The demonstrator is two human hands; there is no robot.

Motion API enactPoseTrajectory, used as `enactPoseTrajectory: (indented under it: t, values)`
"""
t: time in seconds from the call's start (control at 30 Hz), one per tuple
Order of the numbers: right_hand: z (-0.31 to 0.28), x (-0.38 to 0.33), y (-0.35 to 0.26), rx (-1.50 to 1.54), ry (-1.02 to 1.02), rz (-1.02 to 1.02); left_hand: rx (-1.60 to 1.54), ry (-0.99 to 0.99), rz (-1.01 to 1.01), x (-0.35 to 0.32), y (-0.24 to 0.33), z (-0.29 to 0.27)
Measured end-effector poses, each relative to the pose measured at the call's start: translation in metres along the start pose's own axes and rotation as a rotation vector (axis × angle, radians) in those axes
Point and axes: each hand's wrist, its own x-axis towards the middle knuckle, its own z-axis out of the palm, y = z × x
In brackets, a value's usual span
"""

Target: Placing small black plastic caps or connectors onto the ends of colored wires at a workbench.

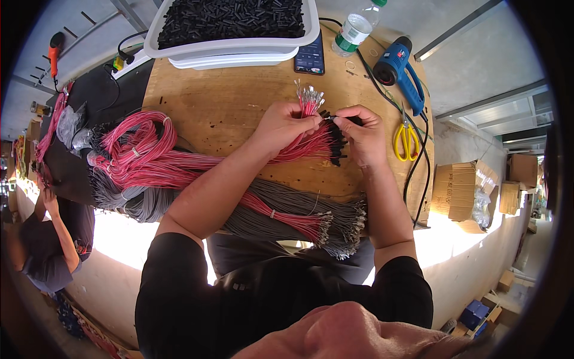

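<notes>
My left hand (pixel 286 124) is closed, fingers pinching a red wire by its end. Beside those fingers rises a bunch of red wires with bare metal terminals (pixel 311 99). My right hand (pixel 363 133) is closed too, thumb and forefinger pinching a small black sleeve at the wire's tip, facing the left fingers. How far the sleeve sits on the terminal is too small to tell. Just below both hands, several red wires end in black sleeves (pixel 336 145), fanned out on the wooden table (pixel 209 90).
A white tray (pixel 156 42) of short black tubes stands at the back, beside a phone (pixel 310 57) and a bottle (pixel 357 30). At right lie a blue heat gun (pixel 399 72) and yellow-handled scissors (pixel 406 142). Red (pixel 137 149) and grey wire bundles (pixel 269 218) cover the left and front. Another person (pixel 51 239) works at far left.
</notes>
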Motion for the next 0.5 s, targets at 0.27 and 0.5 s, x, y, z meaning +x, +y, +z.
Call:
enactPoseTrajectory:
  t: [0.27, 0.5]
  values:
    - [-0.009, 0.007, -0.005, 0.323, -0.072, 0.267, 0.04, -0.012, -0.017, -0.001, 0.0, 0.0]
    - [-0.015, 0.009, -0.003, 0.341, -0.124, 0.32, 0.053, -0.033, -0.019, 0.001, 0.001, -0.001]
